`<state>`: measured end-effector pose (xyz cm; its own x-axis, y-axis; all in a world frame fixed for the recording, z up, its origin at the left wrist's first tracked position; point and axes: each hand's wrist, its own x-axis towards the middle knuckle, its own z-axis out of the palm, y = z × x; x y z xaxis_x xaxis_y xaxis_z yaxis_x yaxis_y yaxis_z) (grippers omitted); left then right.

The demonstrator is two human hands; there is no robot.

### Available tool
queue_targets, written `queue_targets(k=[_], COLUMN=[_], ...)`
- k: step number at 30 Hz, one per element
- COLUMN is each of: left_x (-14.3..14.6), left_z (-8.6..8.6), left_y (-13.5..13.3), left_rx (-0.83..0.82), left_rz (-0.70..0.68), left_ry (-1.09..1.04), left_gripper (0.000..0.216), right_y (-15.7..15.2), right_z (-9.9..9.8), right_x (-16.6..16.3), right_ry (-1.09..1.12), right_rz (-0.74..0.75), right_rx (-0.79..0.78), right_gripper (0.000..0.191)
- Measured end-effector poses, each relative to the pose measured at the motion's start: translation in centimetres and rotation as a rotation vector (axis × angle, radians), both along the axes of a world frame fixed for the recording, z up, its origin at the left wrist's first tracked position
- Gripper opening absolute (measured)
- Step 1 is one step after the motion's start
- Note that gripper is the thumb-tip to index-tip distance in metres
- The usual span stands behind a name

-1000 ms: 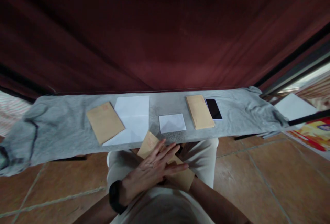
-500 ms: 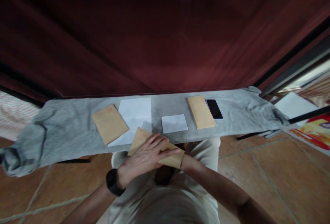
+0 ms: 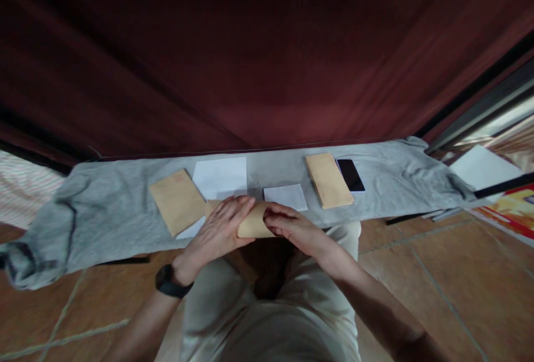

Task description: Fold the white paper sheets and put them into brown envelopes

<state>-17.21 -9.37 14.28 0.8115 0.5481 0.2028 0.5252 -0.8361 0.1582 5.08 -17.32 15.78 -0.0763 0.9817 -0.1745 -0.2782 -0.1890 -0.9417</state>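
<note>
Both my hands hold one brown envelope [image 3: 253,221] just over the near edge of the grey-clothed bench [image 3: 104,206]. My left hand [image 3: 219,231], with a black watch on its wrist, lies over the envelope's left part with fingers curled on it. My right hand [image 3: 292,227] grips its right end. On the bench behind lie a brown envelope [image 3: 177,201], a white sheet [image 3: 221,175] and a small folded white paper [image 3: 286,195].
A stack of brown envelopes [image 3: 329,180] and a black phone [image 3: 351,175] lie on the bench's right part. A dark red curtain [image 3: 267,62] hangs behind. White and coloured papers [image 3: 484,167] lie at the far right. Tiled floor [image 3: 438,273] is below, my knees under the bench.
My hands have lifted the brown envelope from my lap forward to the bench's edge. My right hand has come out from under it and now grips its right end.
</note>
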Motion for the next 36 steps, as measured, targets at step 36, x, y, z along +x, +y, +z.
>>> queue_targets(k=[36], left_x=[-1.2], left_z=[-7.0], left_y=[6.7], left_rx=[-0.220], left_rz=[0.071], left_ry=[0.147], left_gripper=[0.107], right_y=[1.2], right_z=[-13.9], right_x=[7.5], right_ry=[-1.358], right_rz=[-0.446], right_rx=[0.181], right_gripper=[0.045])
